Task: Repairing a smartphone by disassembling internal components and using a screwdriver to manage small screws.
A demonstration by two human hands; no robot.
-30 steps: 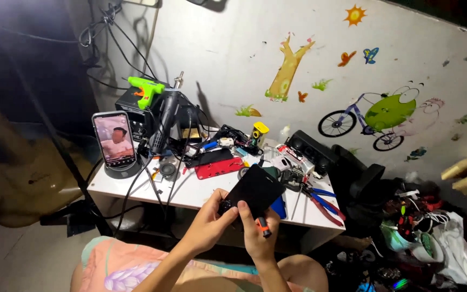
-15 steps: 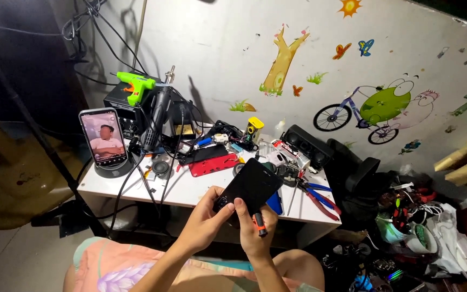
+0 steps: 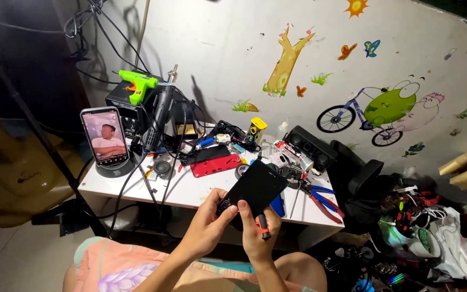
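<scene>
We hold a black phone (image 3: 256, 189) tilted above the front edge of the surface (image 3: 190, 190), its dark flat face toward us. Our left hand (image 3: 207, 226) grips its lower corner at about 7 o'clock, fingers curled around the edge. Our right hand (image 3: 255, 238) is closed at about 6 o'clock of the phone, thumb on its lower edge and a small screwdriver (image 3: 264, 227) with a red and black handle tucked in the fist. Just beside the phone at 3 o'clock lie pliers (image 3: 320, 196) with red and blue handles. At 10 o'clock a red phone shell (image 3: 215, 164) lies flat, touching a black one (image 3: 207, 154) behind it. At 1 o'clock sits a black speaker (image 3: 310, 147). Well apart at 9 o'clock a lit phone on a stand (image 3: 106, 138) faces us. Behind it a green glue gun (image 3: 138, 85) rests on a black box (image 3: 131, 111). Cables hang along the wall (image 3: 233, 48) with cartoon stickers.
</scene>
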